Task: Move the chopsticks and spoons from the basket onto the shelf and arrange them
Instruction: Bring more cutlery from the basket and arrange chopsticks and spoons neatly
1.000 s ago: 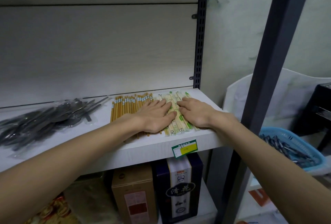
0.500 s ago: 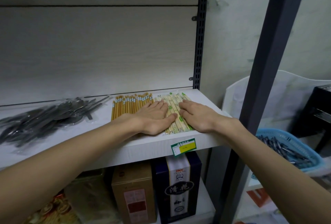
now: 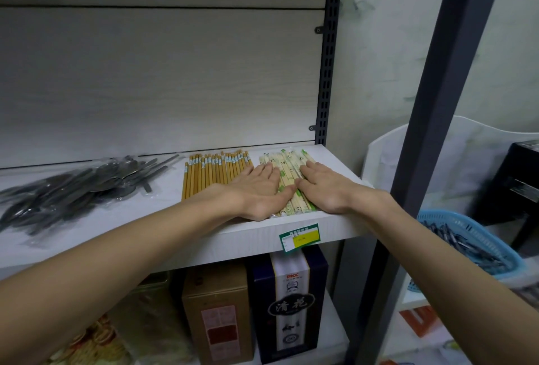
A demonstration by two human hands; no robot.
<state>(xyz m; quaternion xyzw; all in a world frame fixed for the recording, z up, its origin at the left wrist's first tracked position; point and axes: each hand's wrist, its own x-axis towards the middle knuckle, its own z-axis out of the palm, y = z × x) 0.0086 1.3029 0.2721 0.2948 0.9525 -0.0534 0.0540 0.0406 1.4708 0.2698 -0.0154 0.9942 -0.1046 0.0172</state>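
On the white shelf (image 3: 163, 233) lie a row of brown chopsticks (image 3: 208, 172) and, to their right, a row of pale wrapped chopsticks with green print (image 3: 287, 169). My left hand (image 3: 259, 189) lies flat with straight fingers, pressing on the left side of the wrapped chopsticks and partly covering the brown ones. Flat on the right side of the wrapped chopsticks rests my right hand (image 3: 326, 186). Bagged metal spoons (image 3: 81, 186) lie in a loose pile at the shelf's left. The blue basket (image 3: 472, 245) sits low at the right with more bagged cutlery inside.
A dark upright post (image 3: 431, 119) stands between the shelf and the basket. Below the shelf stand a brown box (image 3: 218, 312) and a dark blue and white box (image 3: 291, 300). A green and yellow price tag (image 3: 299, 238) hangs on the shelf's front edge.
Both hands have stayed flat on the wrapped chopsticks, sliding slightly toward the shelf's front edge. The chopstick rows look barely shifted.
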